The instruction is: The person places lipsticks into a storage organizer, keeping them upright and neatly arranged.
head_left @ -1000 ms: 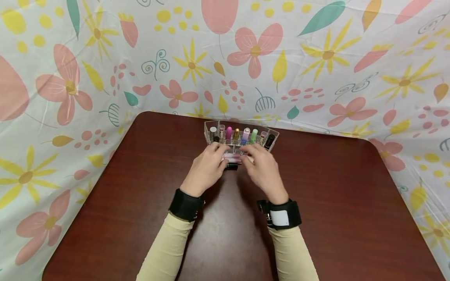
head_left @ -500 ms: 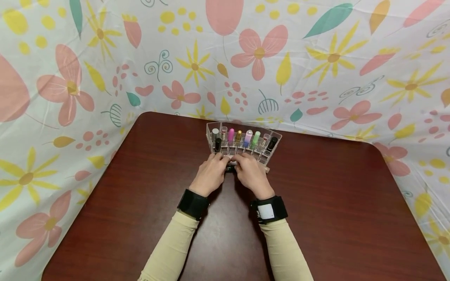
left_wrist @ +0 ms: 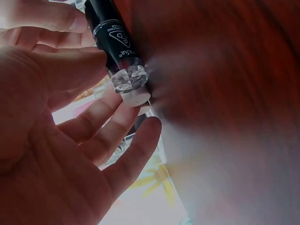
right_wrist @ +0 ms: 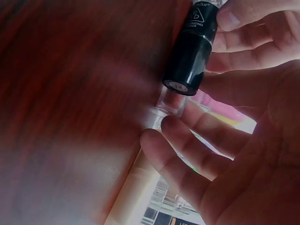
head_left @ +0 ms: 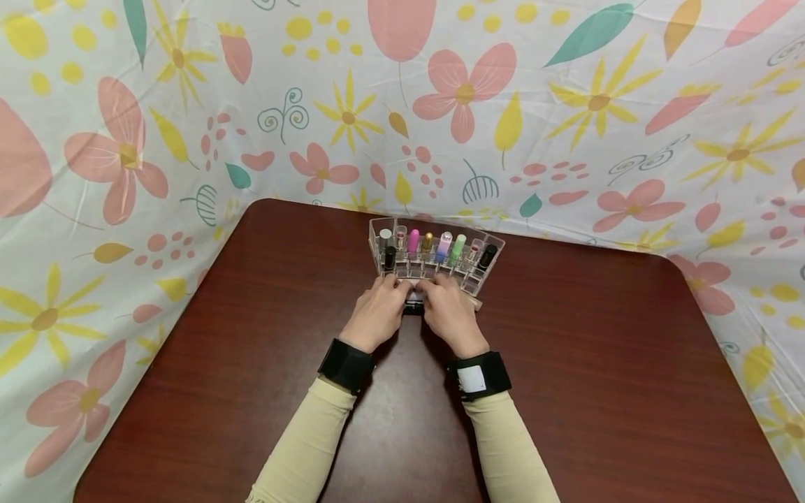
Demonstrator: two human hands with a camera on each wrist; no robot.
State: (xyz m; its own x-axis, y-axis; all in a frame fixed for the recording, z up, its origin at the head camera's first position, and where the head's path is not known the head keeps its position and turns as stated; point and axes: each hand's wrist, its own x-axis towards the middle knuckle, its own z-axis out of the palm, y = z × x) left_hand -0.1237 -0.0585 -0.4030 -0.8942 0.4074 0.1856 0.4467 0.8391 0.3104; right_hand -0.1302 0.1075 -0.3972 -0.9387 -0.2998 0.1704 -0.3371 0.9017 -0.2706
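Both hands meet at the front of a clear acrylic lipstick organizer point(head_left: 434, 269) near the table's back edge. Between them lies a black lipstick point(right_wrist: 190, 56), printed in white, with a clear faceted end showing in the left wrist view. My left hand point(head_left: 377, 314) has its thumb against the faceted-end half, its other fingers reaching past it. At the opposite half, my right hand point(head_left: 449, 314) holds thumb and fingers about the tube. Beyond the black lipstick, a tube with a clear cap point(right_wrist: 173, 101) touches or nearly touches the right fingers. The index fingertips are partly hidden.
Upright cosmetic tubes fill the back tier: a magenta tube point(head_left: 413, 241), a green-capped tube point(head_left: 458, 248) and several others. One black tube point(head_left: 390, 258) stands in the tier ahead. A beige tube point(head_left: 479, 304) lies at the organizer's front right. Flowered cloth point(head_left: 465, 168) hangs behind the table.
The hands have drawn together and lowered in front of the organizer, uncovering its upper tiers. Since half a second ago, the black lipstick has shifted slightly toward the person.
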